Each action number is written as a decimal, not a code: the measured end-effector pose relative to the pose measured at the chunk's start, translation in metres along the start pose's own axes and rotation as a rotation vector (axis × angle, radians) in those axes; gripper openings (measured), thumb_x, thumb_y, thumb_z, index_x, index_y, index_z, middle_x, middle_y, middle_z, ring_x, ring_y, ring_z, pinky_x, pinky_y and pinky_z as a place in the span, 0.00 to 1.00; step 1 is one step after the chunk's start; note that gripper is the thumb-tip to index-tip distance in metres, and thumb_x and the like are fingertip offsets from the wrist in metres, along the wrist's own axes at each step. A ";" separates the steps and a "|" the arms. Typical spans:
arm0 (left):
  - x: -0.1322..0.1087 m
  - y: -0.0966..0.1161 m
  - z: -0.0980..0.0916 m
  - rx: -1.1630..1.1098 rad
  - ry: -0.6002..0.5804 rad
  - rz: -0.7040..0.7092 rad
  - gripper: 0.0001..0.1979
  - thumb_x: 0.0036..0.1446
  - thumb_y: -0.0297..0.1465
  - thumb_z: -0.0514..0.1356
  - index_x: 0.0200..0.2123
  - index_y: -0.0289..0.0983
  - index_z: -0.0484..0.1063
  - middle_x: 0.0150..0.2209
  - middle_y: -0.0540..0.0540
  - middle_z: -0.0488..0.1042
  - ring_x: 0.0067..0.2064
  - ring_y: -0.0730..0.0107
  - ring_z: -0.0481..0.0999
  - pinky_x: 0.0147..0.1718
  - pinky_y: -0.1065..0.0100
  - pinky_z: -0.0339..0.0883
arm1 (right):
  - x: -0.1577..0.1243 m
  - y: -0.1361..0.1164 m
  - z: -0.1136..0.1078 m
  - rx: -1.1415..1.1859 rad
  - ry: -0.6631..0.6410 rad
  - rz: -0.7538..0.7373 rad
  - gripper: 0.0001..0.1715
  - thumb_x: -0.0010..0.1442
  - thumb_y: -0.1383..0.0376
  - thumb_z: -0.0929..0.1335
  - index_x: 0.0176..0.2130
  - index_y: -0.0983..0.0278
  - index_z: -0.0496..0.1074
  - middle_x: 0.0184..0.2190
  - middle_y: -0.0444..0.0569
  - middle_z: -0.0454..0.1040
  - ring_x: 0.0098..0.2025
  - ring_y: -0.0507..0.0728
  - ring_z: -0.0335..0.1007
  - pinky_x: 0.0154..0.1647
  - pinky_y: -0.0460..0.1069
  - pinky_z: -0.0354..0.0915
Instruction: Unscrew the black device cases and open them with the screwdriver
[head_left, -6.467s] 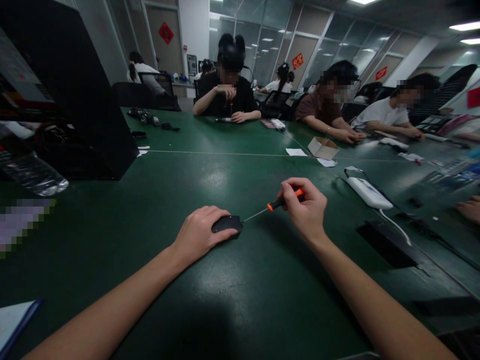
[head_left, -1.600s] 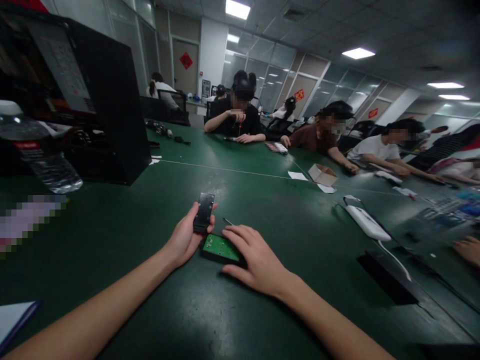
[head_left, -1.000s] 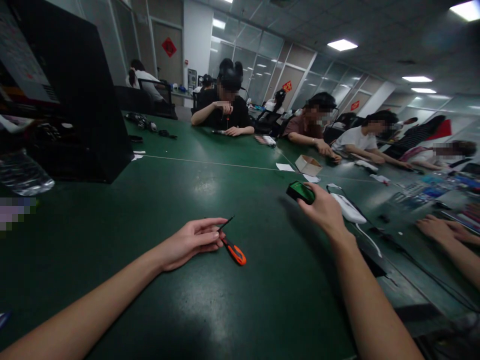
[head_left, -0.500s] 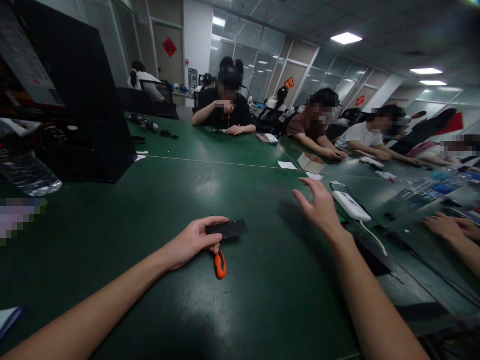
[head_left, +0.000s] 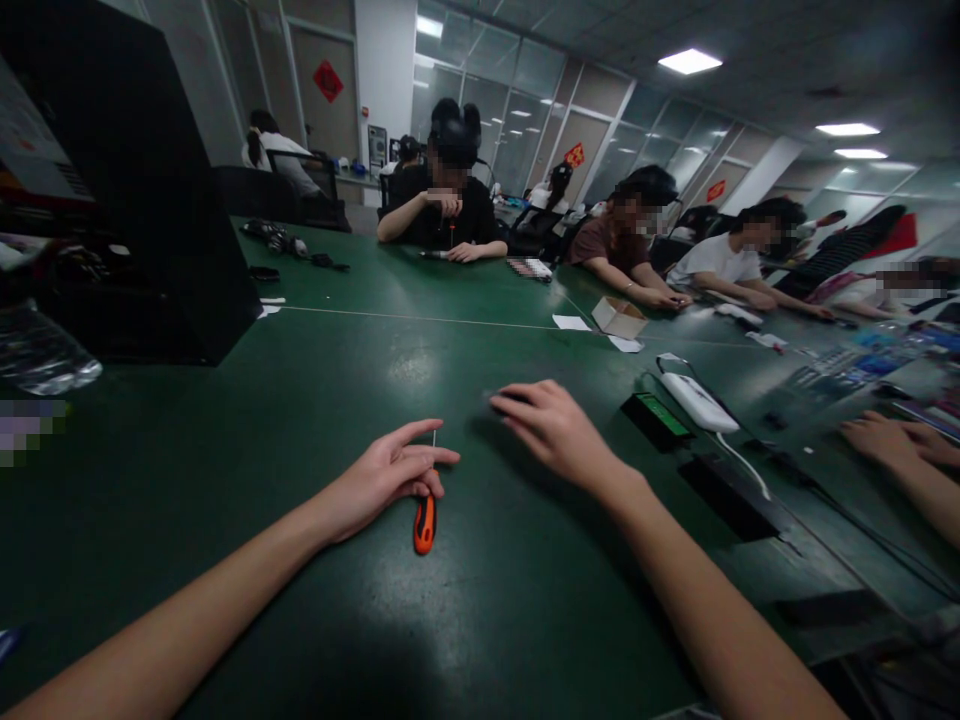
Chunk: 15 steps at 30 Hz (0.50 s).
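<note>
My left hand [head_left: 390,475] rests on the green table [head_left: 315,400], its index finger stretched out and the other fingers curled on the shaft of an orange-handled screwdriver [head_left: 424,522]. The handle points toward me. My right hand [head_left: 553,430] lies palm down a little farther out, fingers together over a small black cover [head_left: 501,398] of which only an edge shows. A black case with a green circuit board [head_left: 657,416] lies to the right, apart from both hands, beside a white power strip [head_left: 697,401].
A big black box [head_left: 150,200] and a water bottle [head_left: 41,352] stand at the left. A flat black piece [head_left: 731,496] lies right of the board. Another person's hand [head_left: 892,440] rests at the right edge. A small cardboard box [head_left: 619,316] and several seated people are across the table.
My right hand has come back left from beside the power strip onto the black cover. My left hand has let go of that cover and now sits on the screwdriver.
</note>
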<state>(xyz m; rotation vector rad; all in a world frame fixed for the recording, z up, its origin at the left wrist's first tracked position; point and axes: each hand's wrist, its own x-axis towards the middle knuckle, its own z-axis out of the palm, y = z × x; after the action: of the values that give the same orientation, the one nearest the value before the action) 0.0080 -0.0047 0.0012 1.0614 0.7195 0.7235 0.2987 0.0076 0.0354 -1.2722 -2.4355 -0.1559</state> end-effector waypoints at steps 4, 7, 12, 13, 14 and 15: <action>0.001 0.001 0.000 0.124 -0.041 0.039 0.16 0.61 0.35 0.65 0.51 0.34 0.76 0.48 0.37 0.79 0.37 0.65 0.78 0.40 0.63 0.72 | -0.040 0.090 -0.039 -0.238 0.197 0.619 0.24 0.66 0.61 0.63 0.57 0.67 0.75 0.56 0.61 0.74 0.58 0.66 0.68 0.62 0.59 0.62; 0.001 0.001 0.000 0.188 -0.040 0.075 0.13 0.61 0.34 0.64 0.45 0.34 0.80 0.41 0.39 0.80 0.36 0.64 0.78 0.37 0.65 0.71 | -0.080 0.134 -0.055 -0.299 0.183 0.881 0.23 0.63 0.59 0.64 0.51 0.66 0.78 0.46 0.64 0.78 0.49 0.72 0.73 0.52 0.65 0.67; 0.001 0.000 0.000 0.215 -0.044 0.088 0.13 0.60 0.35 0.64 0.44 0.35 0.81 0.38 0.41 0.80 0.35 0.64 0.78 0.36 0.65 0.70 | -0.107 0.159 -0.051 -0.297 0.066 1.034 0.19 0.60 0.55 0.66 0.46 0.58 0.81 0.34 0.58 0.79 0.42 0.72 0.76 0.42 0.63 0.69; 0.001 0.000 -0.001 0.219 -0.042 0.091 0.12 0.60 0.35 0.64 0.44 0.35 0.81 0.38 0.41 0.80 0.35 0.64 0.78 0.36 0.65 0.70 | -0.107 0.160 -0.048 -0.292 0.041 1.030 0.19 0.60 0.55 0.66 0.46 0.59 0.81 0.35 0.59 0.80 0.42 0.72 0.77 0.42 0.62 0.69; 0.001 0.001 -0.001 0.223 -0.040 0.092 0.12 0.60 0.35 0.64 0.44 0.35 0.81 0.38 0.40 0.80 0.35 0.64 0.78 0.36 0.65 0.70 | -0.106 0.162 -0.046 -0.286 0.017 1.023 0.20 0.60 0.55 0.67 0.46 0.60 0.81 0.37 0.60 0.80 0.42 0.72 0.77 0.42 0.61 0.68; 0.001 0.001 0.000 0.227 -0.036 0.096 0.12 0.60 0.35 0.64 0.44 0.35 0.81 0.38 0.40 0.80 0.35 0.64 0.78 0.36 0.65 0.70 | -0.104 0.162 -0.043 -0.281 -0.005 1.015 0.20 0.60 0.55 0.67 0.47 0.61 0.81 0.38 0.61 0.80 0.43 0.71 0.77 0.42 0.60 0.68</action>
<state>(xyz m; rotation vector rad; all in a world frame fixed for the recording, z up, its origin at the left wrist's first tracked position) 0.0080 -0.0036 0.0017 1.3197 0.7353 0.7138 0.4959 0.0107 0.0223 -2.4346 -1.5214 -0.2027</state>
